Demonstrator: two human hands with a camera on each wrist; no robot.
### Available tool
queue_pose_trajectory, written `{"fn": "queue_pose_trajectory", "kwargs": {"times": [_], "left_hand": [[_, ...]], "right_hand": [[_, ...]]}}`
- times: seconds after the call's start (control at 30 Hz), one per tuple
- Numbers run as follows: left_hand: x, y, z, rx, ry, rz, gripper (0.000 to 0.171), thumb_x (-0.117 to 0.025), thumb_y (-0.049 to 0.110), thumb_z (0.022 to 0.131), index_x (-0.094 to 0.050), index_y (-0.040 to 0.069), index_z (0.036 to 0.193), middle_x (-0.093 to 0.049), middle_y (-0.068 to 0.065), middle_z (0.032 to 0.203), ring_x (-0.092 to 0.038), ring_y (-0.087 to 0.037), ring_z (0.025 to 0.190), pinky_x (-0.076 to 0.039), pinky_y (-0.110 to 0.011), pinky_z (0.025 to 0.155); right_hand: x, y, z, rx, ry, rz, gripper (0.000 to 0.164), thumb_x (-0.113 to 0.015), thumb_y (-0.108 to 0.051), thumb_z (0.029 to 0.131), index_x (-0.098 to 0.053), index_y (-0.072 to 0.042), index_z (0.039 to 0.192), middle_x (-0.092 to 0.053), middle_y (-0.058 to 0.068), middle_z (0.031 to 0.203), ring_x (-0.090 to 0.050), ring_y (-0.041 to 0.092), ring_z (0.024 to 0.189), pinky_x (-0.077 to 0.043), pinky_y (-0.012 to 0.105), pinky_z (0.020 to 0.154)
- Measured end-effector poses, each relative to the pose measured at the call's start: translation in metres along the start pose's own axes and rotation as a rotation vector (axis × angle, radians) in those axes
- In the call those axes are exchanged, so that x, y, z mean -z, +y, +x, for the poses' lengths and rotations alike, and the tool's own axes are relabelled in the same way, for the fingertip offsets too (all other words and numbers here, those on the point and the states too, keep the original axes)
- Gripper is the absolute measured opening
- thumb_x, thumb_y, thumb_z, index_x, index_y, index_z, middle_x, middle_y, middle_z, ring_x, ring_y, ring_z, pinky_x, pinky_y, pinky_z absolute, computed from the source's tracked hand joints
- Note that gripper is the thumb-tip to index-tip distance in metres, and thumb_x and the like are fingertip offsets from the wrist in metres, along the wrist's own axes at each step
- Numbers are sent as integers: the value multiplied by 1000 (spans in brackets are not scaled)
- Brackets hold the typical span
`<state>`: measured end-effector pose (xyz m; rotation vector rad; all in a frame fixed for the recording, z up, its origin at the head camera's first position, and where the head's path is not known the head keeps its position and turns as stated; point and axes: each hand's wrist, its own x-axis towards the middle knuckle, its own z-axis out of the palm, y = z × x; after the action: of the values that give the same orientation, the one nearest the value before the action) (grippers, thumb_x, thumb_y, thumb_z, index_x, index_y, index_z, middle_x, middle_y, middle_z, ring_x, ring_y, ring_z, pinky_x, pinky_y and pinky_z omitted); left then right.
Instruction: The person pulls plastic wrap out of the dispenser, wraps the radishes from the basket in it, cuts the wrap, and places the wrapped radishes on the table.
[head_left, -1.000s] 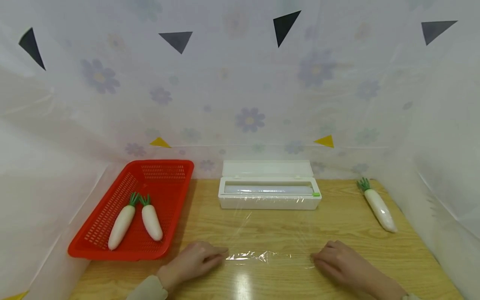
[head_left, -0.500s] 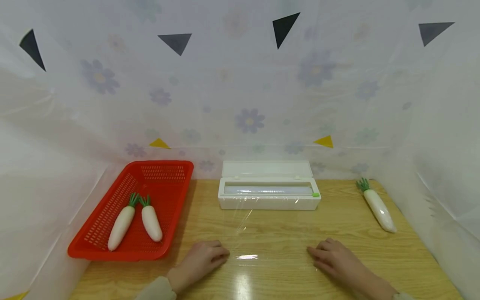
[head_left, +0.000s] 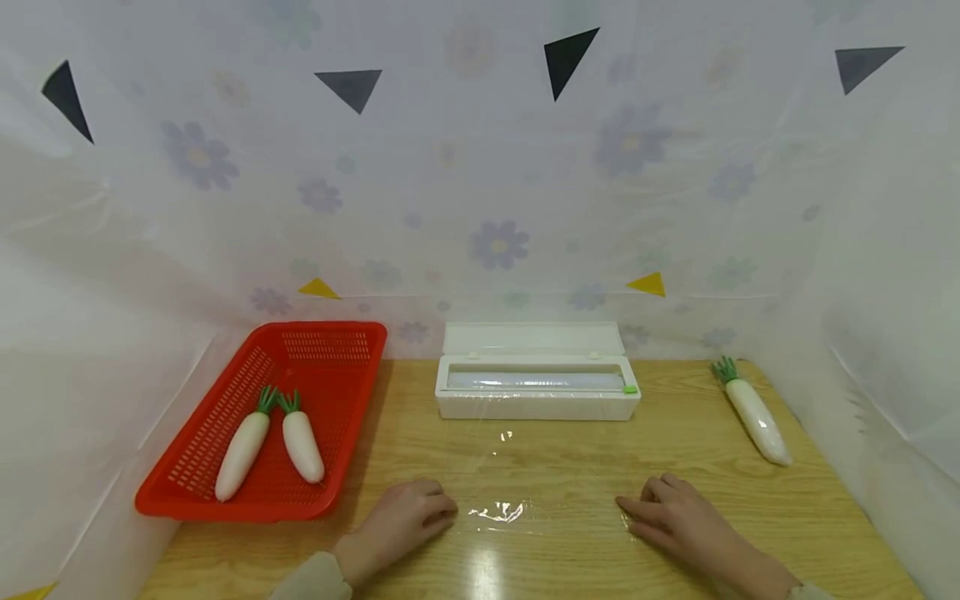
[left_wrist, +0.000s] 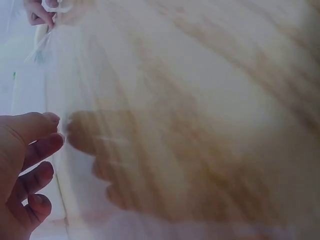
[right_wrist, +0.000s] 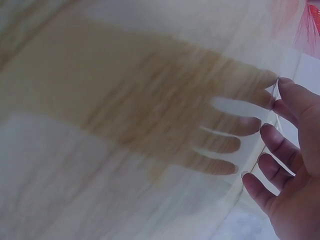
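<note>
A clear sheet of cling film (head_left: 498,512) stretches from the white cling film dispenser (head_left: 536,407) toward the person, showing mainly by its glints. At its near left corner the left hand (head_left: 405,518) pinches the film between thumb and forefinger, the other fingers loosely bent in the left wrist view. Opposite, the right hand (head_left: 678,521) pinches the near right corner; in the right wrist view its thumb and forefinger (right_wrist: 285,107) meet at the film's edge, the remaining fingers spread. The dispenser's lid (head_left: 532,337) stands raised, with the roll (head_left: 536,380) inside.
On the left, a red plastic basket (head_left: 347,467) holds two white radishes (head_left: 303,446) with green tops. Another radish (head_left: 757,423), shiny as if wrapped, lies at the table's right edge. A flowered sheet (head_left: 480,183) encloses the table's back and sides.
Both hands have shifted slightly, the left one a little to the right, while pinching the film's corners. Glints on the film have changed place. Dispenser, basket and radishes stay put.
</note>
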<state>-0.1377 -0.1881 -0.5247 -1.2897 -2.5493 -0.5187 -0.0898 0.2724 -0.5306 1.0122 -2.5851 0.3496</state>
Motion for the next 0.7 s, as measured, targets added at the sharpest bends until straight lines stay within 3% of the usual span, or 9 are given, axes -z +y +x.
{"fn": "queue_pose_trajectory", "kwargs": {"times": [0.17,0.27,0.4,0.57,0.7], "left_hand": [[13,4,7,-1,14,-39,9,-81,18,91,-80,18,99,-70,9,92,-63,-7,86,-53,-23,77],[28,6,15,-1,57,-48,10,-81,17,91,-80,16,101,-70,9,92,-64,-7,85,-54,-22,76],[57,9,25,31,162,-2,13,-83,16,88,-79,13,100,-70,8,86,-64,-5,74,-52,-18,65],[100,3,37,200,257,30,12,-84,16,88,-80,13,98,-73,6,85,-59,-8,68,-50,-20,59],[133,-20,43,369,276,20,10,-82,16,92,-80,12,101,-75,1,90,-55,-10,70,-51,-27,62]], "right_hand": [[2,0,1,21,5,-7,37,-86,-26,85,-79,-17,120,-53,-17,93,-34,-2,82,-33,19,63],[2,1,2,25,9,-19,37,-86,-27,85,-79,-17,120,-53,-17,93,-34,-1,81,-33,20,63],[1,0,1,31,13,-32,36,-86,-28,85,-80,-17,119,-53,-17,92,-34,-1,81,-33,19,63],[-2,-1,0,20,12,-31,35,-85,-27,86,-80,-18,119,-52,-20,92,-34,-2,82,-33,19,64],[-2,-1,-1,9,1,-36,35,-84,-28,88,-79,-19,121,-52,-21,93,-34,-2,82,-34,20,65]]}}
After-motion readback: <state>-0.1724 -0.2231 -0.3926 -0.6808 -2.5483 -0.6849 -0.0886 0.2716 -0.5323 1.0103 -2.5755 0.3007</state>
